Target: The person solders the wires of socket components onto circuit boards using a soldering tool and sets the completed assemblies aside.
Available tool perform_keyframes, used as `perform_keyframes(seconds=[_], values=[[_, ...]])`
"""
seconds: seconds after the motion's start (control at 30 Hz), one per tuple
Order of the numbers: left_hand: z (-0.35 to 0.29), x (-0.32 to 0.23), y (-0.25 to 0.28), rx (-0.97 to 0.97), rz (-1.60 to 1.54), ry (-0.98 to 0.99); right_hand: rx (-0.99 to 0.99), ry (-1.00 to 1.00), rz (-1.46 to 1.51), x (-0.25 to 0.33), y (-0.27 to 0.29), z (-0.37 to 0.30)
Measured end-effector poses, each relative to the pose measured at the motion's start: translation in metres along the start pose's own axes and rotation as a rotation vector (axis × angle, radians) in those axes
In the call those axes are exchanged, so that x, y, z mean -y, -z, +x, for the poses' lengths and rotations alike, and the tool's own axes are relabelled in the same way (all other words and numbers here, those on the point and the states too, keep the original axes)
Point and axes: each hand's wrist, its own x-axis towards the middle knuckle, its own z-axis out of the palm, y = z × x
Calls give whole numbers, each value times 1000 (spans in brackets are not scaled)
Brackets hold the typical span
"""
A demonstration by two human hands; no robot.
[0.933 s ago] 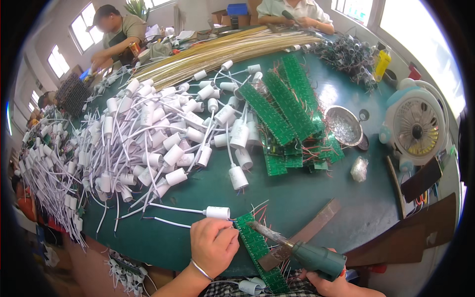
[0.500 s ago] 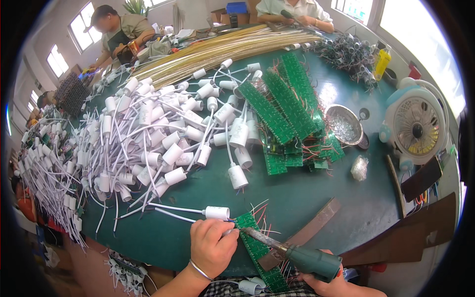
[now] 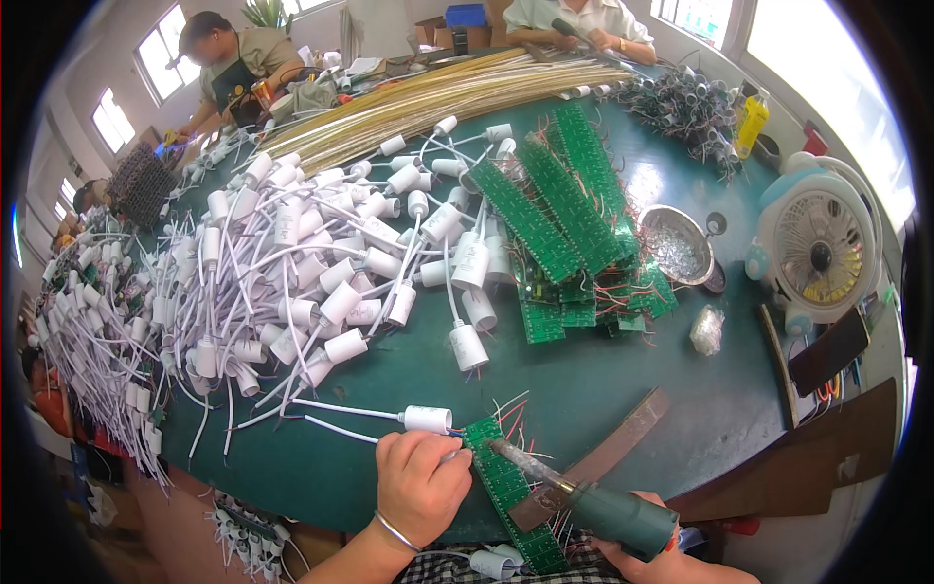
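Observation:
My left hand (image 3: 423, 489) is closed near the top of a green circuit board strip (image 3: 494, 471), its fingers round a white cable (image 3: 341, 426) that runs in from the left. What lies under the fingers is hidden. Just beyond them, a white cylindrical cap (image 3: 426, 419) on its own cable has thin wires reaching the board's upper end. My right hand (image 3: 642, 557) grips the green handle of a soldering iron (image 3: 615, 518). The iron's tip points at the board's upper part, a little right of my left fingers; contact is unclear. A flat brown strip (image 3: 623, 428) lies across the board.
Many white cabled caps (image 3: 292, 253) are heaped on the left. Beyond my hands sits a pile of green boards (image 3: 555, 214). To the right are a metal bowl (image 3: 650, 216), a crumpled clear lump (image 3: 706, 331) and a fan (image 3: 820, 255). Two people work at the far side.
The soldering iron's tip has pulled back slightly to the right, away from my left fingers. My left hand has barely shifted. The co-worker at the far left has lifted upright a little.

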Motion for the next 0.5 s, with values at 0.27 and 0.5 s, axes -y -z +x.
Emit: perform_keyframes(seconds=[0.27,0.5], values=[[2,-1,-2,-5,-10,19,-16,-27,77,6,2,2],[0,1,1,-13,24,20,-19,18,74,5,-1,7]])
